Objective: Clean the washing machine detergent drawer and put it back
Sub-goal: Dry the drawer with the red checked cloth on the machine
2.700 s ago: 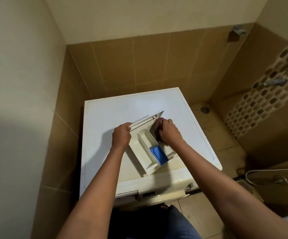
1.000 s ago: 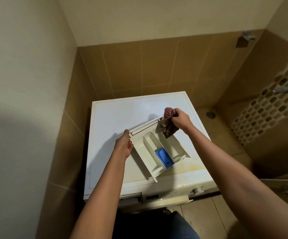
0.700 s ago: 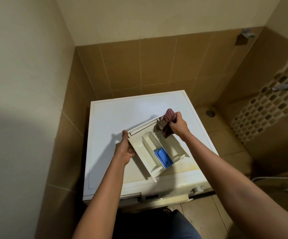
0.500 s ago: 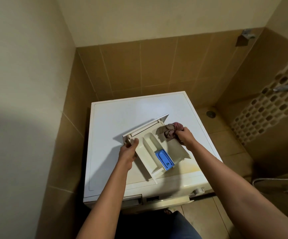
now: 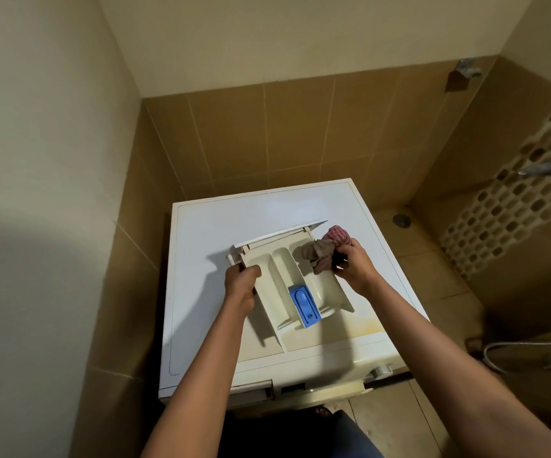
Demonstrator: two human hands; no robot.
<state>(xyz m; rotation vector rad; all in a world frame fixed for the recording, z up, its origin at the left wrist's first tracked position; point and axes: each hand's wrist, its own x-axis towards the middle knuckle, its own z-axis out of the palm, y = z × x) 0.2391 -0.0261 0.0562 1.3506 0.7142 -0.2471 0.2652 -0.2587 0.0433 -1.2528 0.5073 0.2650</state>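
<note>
Washer top (image 5: 234,219), left hand (image 5: 239,285) gripping drawer (image 5: 271,282), right hand (image 5: 355,264) clutching cloth (image 5: 325,247)

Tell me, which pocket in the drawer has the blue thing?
The middle pocket: only it holds the blue cap. The left pocket is plain cream, and the cloth hangs over the right one.

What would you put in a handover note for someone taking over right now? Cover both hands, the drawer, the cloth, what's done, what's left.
Left hand grips the detergent drawer by its left edge.
Right hand holds the cloth over its far right compartment.
Drawer lies on top of the washing machine, blue insert in place.
Done: drawer out.
Left: finish wiping, slide it back in.
</note>
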